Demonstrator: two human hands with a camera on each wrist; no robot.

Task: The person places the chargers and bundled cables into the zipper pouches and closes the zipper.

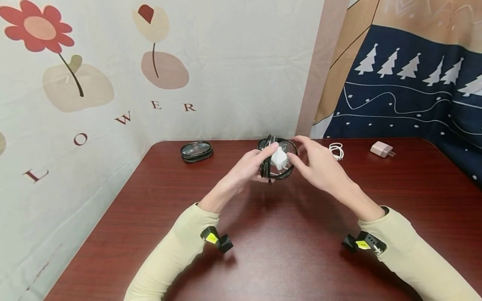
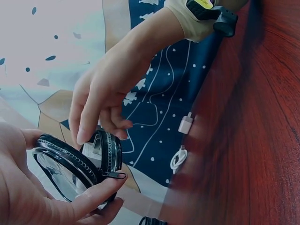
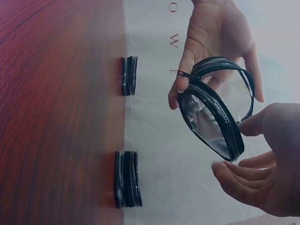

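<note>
A small clear pouch with black zipper trim [image 1: 265,168] is up in the left hand [image 1: 242,169], gripped between thumb and fingers. Its two halves stand spread apart, and a zipper pull [image 2: 115,175] hangs at one side. Inside the pouch, a white charger plug [image 1: 279,158] shows through the opening. At the pouch's other side is the right hand [image 1: 325,169], its fingers spread and relaxed. In the right wrist view, that hand's thumb reaches the pouch's edge while the other fingers lie just below it.
A similar pouch [image 1: 196,151] lies at the table's back left; another pouch [image 3: 127,179] shows in the right wrist view. Toward the back right are a coiled white cable [image 1: 336,151] and a pinkish-white charger plug [image 1: 382,149]. Patterned cloths hang behind the table [image 1: 293,251].
</note>
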